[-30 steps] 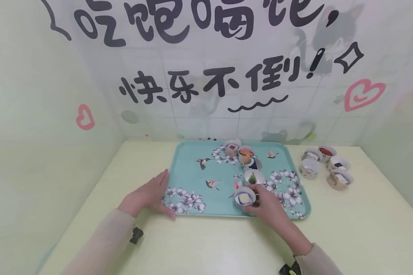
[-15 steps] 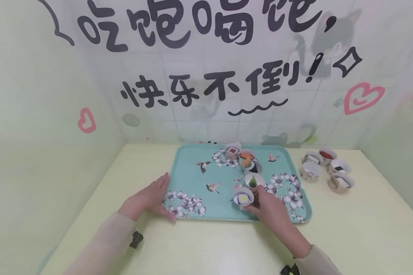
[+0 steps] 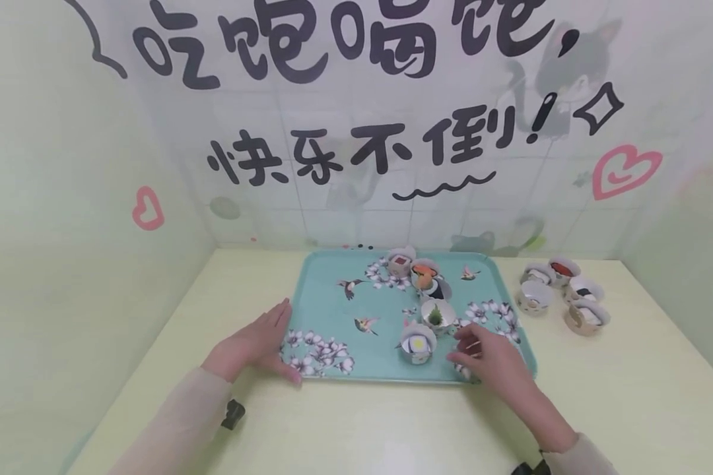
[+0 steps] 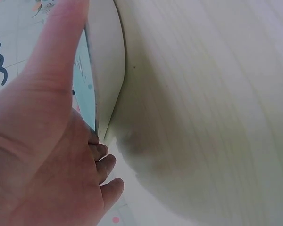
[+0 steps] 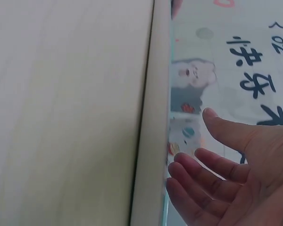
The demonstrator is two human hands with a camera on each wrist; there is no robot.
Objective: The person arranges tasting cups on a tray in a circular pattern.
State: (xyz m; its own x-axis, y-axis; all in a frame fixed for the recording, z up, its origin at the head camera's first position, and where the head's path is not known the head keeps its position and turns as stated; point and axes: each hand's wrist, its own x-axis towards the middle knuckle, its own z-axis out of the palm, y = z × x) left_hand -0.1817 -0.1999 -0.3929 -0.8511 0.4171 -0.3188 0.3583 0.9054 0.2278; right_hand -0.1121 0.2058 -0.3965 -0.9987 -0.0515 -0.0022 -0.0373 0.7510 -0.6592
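Touching the left edge of the smooth, round-cornered turquoise tray [image 3: 323, 290], my left hand [image 3: 255, 342] lies spread; my right hand [image 3: 492, 357], loosely spread, hovers beside the round, yellow-centred cup [image 3: 417, 346] standing on the tray.

Left hand [image 3: 258, 343] at a turquoise tray [image 3: 327, 290], right hand [image 3: 498, 359] near a yellow-centred cup [image 3: 417, 346]

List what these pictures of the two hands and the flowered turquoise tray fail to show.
Head view: dark-filled pale round cup on the tray; lower part hidden by the pale round cup with green filling.

Head view: top line of black wall lettering; cut off by the upper edge.

Head view: left cream sleeve; cut off by the bottom edge.

Right wrist view: the tray's inside; mostly hidden by its pale outer wall.
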